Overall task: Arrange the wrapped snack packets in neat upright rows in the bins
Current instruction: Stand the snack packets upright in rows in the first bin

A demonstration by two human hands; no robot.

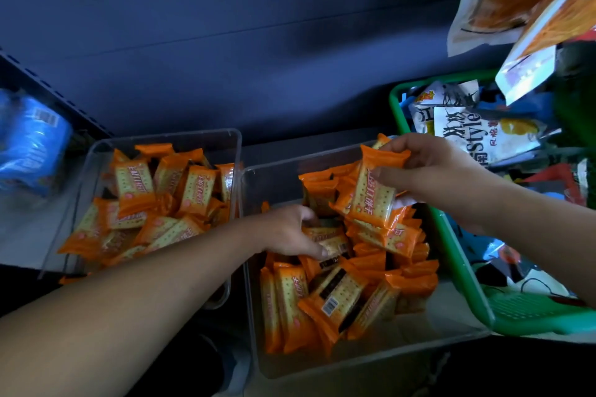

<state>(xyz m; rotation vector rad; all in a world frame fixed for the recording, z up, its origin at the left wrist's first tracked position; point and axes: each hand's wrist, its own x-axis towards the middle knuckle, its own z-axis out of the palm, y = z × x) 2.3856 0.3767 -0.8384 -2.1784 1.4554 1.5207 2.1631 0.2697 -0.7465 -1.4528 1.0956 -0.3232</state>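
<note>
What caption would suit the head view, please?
Right hand holds an orange packet above a clear bin while the left hand grips another packet inside it.

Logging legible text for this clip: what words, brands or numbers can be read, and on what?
"Style": white bag in the green basket; its other print is unclear.
"饼干", rest unclear: orange packet held by the right hand.
Barcode digits: packet in the right bin, too small.
Label on the blue pack: blurred.

Orange cracker packets (pixel 325 293) jumbled in clear bins (pixel 371 361)
</note>
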